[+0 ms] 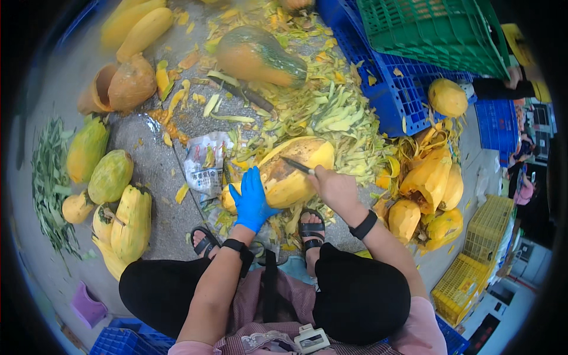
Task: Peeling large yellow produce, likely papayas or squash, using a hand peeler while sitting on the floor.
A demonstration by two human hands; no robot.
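Note:
A long, mostly peeled yellow pumpkin lies on its side on the floor in front of my feet, with a rough brown patch on its upper face. My left hand, in a blue glove, presses on the near left part of the pumpkin, fingers spread. Bare, my right hand is closed round the handle of a small knife. The blade points up and left over the brown patch; whether it cuts in, I cannot tell. Just left of the pumpkin is a crumpled white printed bag.
Peelings cover the floor beyond. A green-orange pumpkin lies there near a larger knife. Several squashes sit at left, peeled pumpkins at right. Another person's hand is at a green crate over blue crates.

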